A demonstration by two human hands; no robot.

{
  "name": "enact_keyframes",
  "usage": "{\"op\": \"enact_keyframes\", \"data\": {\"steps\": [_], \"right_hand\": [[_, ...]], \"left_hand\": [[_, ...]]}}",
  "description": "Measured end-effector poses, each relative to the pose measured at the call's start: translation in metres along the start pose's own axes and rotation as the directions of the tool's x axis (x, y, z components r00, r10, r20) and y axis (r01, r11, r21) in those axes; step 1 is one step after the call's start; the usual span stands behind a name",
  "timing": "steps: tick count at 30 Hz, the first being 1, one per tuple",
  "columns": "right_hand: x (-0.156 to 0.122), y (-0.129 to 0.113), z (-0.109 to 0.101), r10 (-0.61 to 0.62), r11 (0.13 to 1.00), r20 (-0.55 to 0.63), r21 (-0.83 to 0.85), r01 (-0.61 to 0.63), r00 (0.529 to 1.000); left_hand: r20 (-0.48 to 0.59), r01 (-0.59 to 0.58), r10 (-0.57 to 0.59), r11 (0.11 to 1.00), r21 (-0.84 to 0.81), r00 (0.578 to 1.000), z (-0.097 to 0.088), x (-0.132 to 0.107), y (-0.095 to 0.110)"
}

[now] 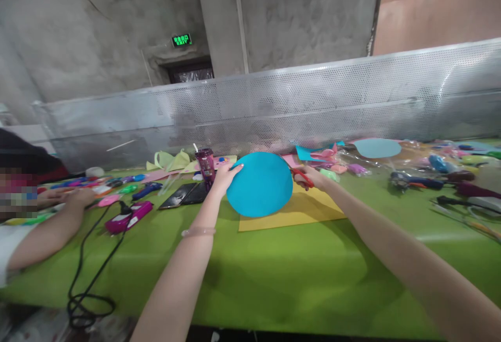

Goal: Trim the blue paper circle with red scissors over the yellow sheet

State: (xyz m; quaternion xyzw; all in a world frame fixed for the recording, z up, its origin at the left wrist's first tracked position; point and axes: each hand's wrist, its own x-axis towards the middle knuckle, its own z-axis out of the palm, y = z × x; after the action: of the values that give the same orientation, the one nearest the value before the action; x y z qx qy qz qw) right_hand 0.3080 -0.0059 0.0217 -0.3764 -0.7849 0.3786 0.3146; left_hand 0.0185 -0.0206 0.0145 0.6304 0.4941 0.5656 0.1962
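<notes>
Left grip [226,177]: pinched on the left edge of the blue round [260,185], with my thumb in front.
Right grip [315,176]: curled round the red scissors [308,180], by the round's right edge.
Blue round: up between my hands, above the yellow sheet [297,214] on the green desk [282,269].
Good snipping: I think small, slow bites work best, with my left side turning the paper and my thumb well away.
Hard to see: the blades blur, so I can't tell if they bite. My left fingertips hide behind the round.
Cut off: the other person's arm [50,237], at the left.
</notes>
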Motion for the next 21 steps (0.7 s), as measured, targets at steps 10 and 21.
{"op": "enact_keyframes", "data": {"steps": [10,21], "right_hand": [[0.0051,0.0073,-0.0023,0.043,0.998,0.004,-0.040,-0.043,0.999],[0.0040,0.0070,-0.0039,0.034,0.997,0.019,-0.069,-0.033,0.999]], "left_hand": [[0.001,0.001,-0.001,1.000,0.031,1.000,-0.0007,-0.0009,0.0007],[0.011,0.013,-0.013,0.999,0.030,1.000,-0.0019,0.0003,-0.0004]]}}
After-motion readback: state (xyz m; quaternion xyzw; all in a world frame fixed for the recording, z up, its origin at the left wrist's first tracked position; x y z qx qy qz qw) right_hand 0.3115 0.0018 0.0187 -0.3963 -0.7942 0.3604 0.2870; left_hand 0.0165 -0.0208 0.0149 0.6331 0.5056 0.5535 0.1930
